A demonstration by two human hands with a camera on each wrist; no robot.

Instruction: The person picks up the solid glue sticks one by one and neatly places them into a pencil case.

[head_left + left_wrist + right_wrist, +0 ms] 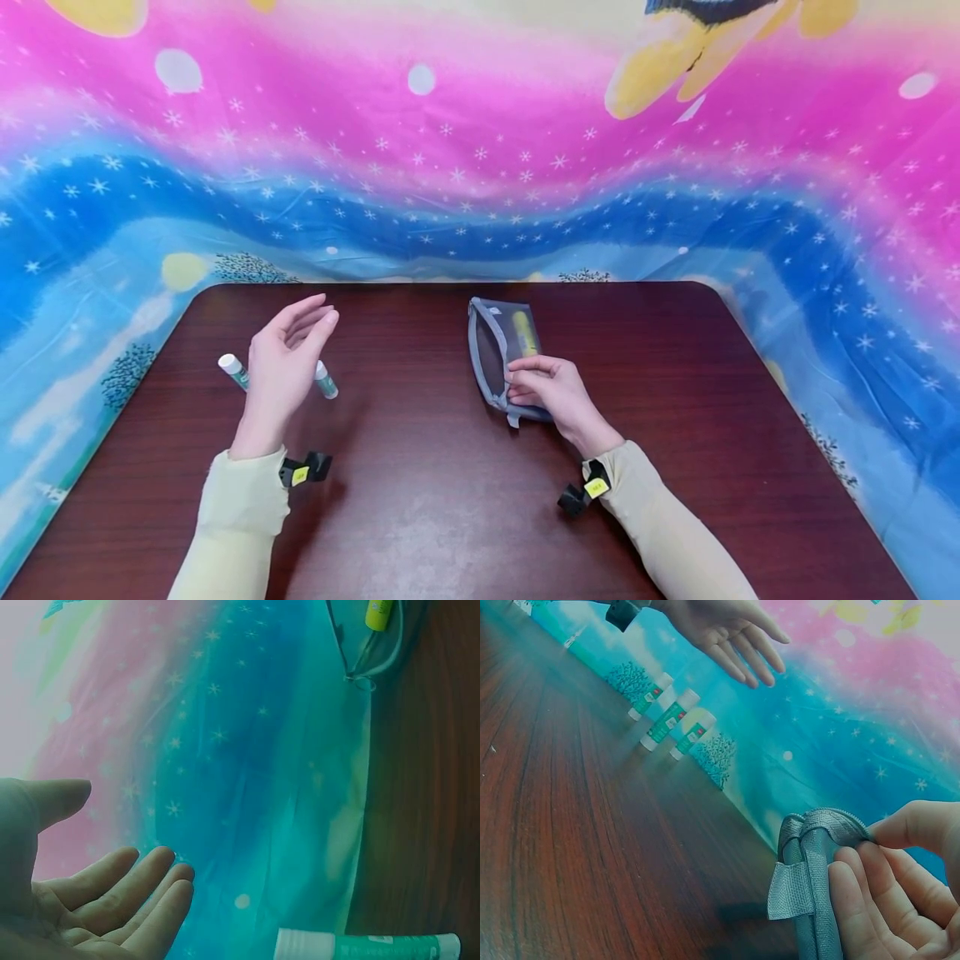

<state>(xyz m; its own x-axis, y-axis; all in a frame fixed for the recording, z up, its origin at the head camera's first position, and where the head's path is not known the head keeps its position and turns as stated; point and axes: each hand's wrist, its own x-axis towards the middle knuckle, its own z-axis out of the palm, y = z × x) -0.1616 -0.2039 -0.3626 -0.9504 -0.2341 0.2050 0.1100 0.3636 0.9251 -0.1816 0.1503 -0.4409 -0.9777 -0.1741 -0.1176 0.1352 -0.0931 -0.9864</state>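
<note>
A grey zip pouch [476, 358] with a see-through side stands on the table, its zipped mouth gaping. Inside shows a yellow tube [522, 333] whose kind I cannot tell. My right hand [553, 390] pinches the pouch's near edge between thumb and fingers, beside the fabric tab [790, 891]. Over on the left, my left hand [285, 362] hovers above the table with fingers loosely bent and nothing in them. Three green-and-white glue sticks [670, 720] stand upright below it; in the head view the hand partly hides them, leaving a white cap [232, 369] visible.
The dark red-brown wooden table [420, 467] has rounded far corners. A colourful cloth [480, 183] with snowflakes hangs behind it and along both sides. Black wrist cameras [306, 472] sit on both sleeves.
</note>
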